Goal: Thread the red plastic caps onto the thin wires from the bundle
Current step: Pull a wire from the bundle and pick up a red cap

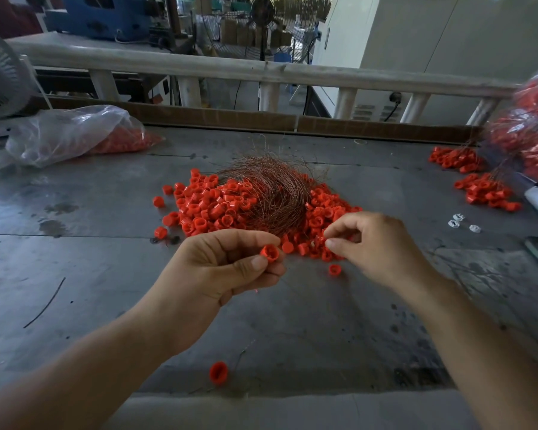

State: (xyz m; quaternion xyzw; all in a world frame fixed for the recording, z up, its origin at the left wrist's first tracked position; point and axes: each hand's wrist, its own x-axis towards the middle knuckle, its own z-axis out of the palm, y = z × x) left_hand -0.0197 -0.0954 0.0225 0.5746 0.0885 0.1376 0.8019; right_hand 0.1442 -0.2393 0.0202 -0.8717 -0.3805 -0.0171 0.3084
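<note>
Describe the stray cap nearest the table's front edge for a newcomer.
On the grey table, find the red cap pile under the wire bundle. Come down almost to the near edge. The stray cap lies alone there, far from the rest.

A grey metal table [106, 274] is heaped at its middle with red caps [205, 209], and a wire bundle [274, 197] is laid across them. A clear bag [69, 135] of caps is slumped at the far left corner. Smaller cap clusters [485, 190] and white pieces [461, 223] are seen near the right edge. A lone cap [218, 372] is left by the near edge.
</note>
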